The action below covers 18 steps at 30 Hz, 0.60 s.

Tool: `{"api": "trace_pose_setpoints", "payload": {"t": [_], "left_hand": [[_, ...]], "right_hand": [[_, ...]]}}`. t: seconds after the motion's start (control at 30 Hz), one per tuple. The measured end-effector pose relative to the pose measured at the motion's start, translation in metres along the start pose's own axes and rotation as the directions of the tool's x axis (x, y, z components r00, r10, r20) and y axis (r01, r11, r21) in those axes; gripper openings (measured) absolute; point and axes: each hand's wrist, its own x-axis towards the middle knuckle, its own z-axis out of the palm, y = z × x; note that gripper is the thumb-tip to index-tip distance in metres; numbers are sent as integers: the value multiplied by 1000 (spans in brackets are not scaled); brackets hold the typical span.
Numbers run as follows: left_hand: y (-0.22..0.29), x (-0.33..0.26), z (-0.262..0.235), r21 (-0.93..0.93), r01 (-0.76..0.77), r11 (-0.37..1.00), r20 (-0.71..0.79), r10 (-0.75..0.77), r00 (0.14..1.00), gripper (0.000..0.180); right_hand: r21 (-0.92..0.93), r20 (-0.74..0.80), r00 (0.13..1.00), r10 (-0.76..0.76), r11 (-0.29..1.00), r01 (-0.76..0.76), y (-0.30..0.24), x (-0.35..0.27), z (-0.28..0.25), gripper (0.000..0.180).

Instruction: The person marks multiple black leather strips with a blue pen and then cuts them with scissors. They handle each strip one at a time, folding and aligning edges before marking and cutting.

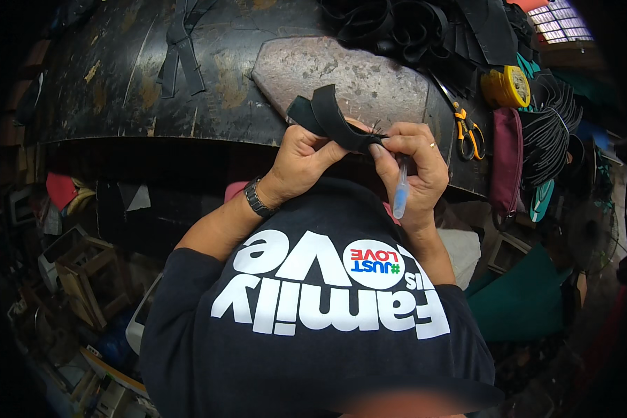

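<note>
A curved black strap (334, 124) is held up in front of my chest, just over the near edge of a flat stone slab (341, 63). My left hand (301, 159), with a watch on its wrist, pinches the strap along its lower side. At the strap's right end, my right hand (421, 164) grips with thumb and fingertips, and short dark threads or bristles stick up there. A clear pen-like tool (400, 194) with a blue part inside is tucked in the right hand and points down toward me. Its upper end is hidden by the fingers.
The slab rests on a worn black worktable (118, 90). Crossed black straps (179, 52) lie at the far left, and a heap of black strips (397, 28) at the back. To the right are orange-handled scissors (469, 136), a yellow round container (505, 88) and a maroon pouch (506, 157).
</note>
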Motion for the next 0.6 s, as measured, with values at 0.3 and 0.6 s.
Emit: {"api": "trace_pose_setpoints", "payload": {"t": [0.3,0.6], "left_hand": [[4,1,3,-23,-54,998,4,54,999,21],[0,-1,4,-10,10,1000,-99,-11,995,19]], "right_hand": [[-18,2,1000,-30,999,30,1,0,1,15],[16,34,998,-48,999,48,1,-3,4,18]]}}
